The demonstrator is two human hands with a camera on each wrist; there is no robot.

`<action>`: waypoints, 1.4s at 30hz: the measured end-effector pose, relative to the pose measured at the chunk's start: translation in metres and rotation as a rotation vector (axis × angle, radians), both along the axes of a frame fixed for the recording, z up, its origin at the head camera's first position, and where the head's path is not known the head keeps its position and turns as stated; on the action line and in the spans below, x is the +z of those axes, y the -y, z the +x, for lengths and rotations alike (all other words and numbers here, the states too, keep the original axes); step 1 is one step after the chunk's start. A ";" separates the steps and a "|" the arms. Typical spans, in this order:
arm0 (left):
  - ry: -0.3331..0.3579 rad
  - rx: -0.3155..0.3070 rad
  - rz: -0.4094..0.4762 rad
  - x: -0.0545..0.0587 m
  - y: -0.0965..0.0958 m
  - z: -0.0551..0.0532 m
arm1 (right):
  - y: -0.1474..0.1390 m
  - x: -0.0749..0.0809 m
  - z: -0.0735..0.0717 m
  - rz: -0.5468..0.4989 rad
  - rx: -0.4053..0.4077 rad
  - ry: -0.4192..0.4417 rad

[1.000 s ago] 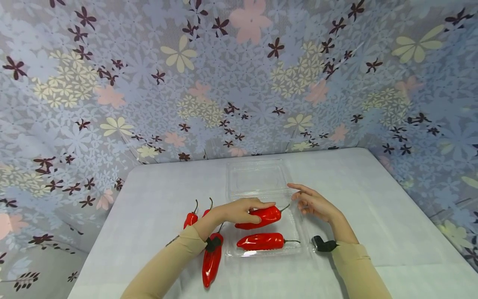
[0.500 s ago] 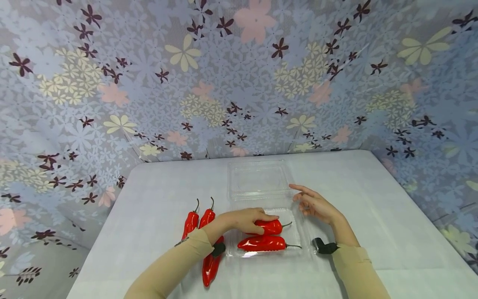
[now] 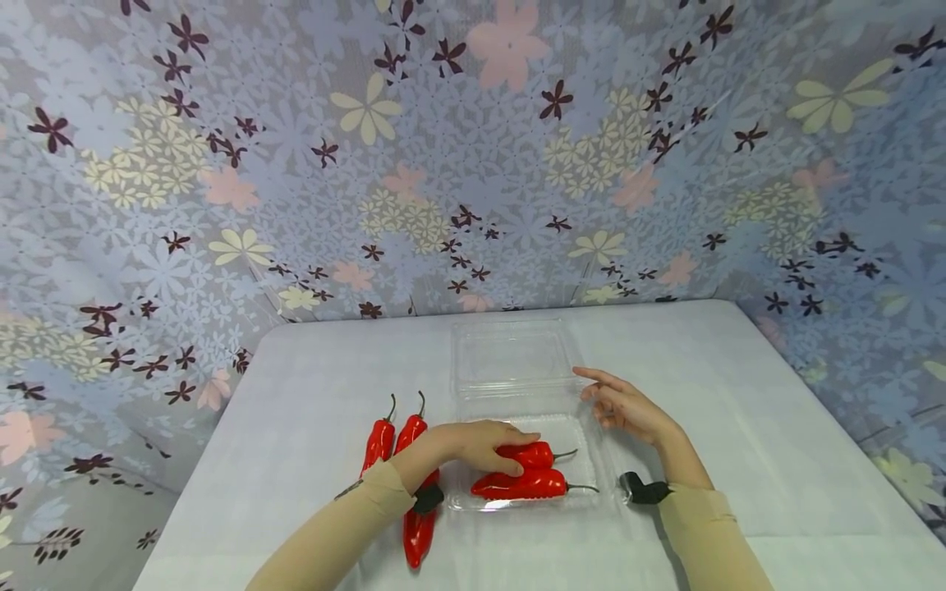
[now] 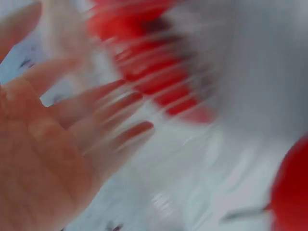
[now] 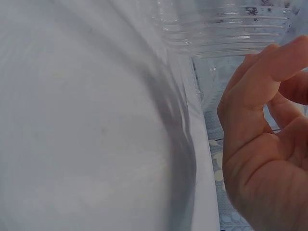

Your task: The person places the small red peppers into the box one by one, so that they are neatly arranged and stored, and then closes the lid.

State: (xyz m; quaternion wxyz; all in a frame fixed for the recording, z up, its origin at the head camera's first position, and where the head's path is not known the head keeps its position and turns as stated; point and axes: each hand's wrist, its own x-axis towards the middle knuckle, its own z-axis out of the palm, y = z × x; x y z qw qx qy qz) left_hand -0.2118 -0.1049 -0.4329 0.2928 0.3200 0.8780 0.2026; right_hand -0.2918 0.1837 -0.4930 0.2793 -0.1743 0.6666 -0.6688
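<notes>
Two red chili peppers lie side by side in the near half of a clear plastic clamshell box (image 3: 532, 505). Over the farther pepper (image 3: 538, 454) is my left hand (image 3: 484, 445), its thumb near the nearer pepper (image 3: 525, 484). In the left wrist view the left hand (image 4: 53, 139) has its fingers stretched out, and a blurred red pepper (image 4: 154, 72) shows beyond the fingertips through ribbed clear plastic. My right hand (image 3: 624, 406) is at the box's right side with its fingers loosely bent, holding nothing; in the right wrist view its fingers are close to the box's ribbed wall (image 5: 221, 31).
Left of the box lie three more red peppers, a left one (image 3: 378, 443), a middle one (image 3: 411, 431) and a near one (image 3: 419, 542) partly hidden by the left wrist. The box's raised lid (image 3: 510, 353) lies open toward the back. White cloth (image 3: 739, 410) covers the table; flowered fabric hangs behind.
The left hand brought the farther pepper toward me, down beside the nearer one, and its fingers have since loosened and shifted slightly left. The right hand has hardly moved.
</notes>
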 end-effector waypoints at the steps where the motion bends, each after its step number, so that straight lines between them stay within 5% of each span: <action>1: -0.005 0.003 0.005 0.005 0.003 0.002 | 0.001 0.000 0.000 0.001 0.003 0.002; 8: -0.145 0.092 0.195 0.059 0.047 0.015 | -0.001 -0.003 0.000 0.030 0.005 -0.004; 11: -0.236 0.205 0.311 0.078 0.074 0.026 | -0.003 -0.004 0.002 0.046 0.019 -0.013; 14: -0.299 0.351 0.422 0.082 0.101 0.040 | -0.007 -0.007 0.005 0.069 0.031 -0.011; 18: -0.320 0.557 0.556 0.067 0.128 0.057 | -0.014 -0.009 0.009 0.083 0.021 0.000; 21: -0.267 0.709 0.600 0.048 0.143 0.067 | -0.016 -0.009 0.010 0.062 0.025 0.010; 28: -0.129 0.938 0.482 -0.005 0.161 0.072 | -0.011 -0.007 0.004 0.026 0.018 0.018; 34: -0.159 0.959 0.283 -0.028 0.159 0.074 | -0.009 -0.006 -0.001 -0.007 0.030 -0.001; 42: -0.267 0.888 0.206 -0.033 0.154 0.071 | -0.002 -0.004 -0.003 -0.016 0.025 -0.006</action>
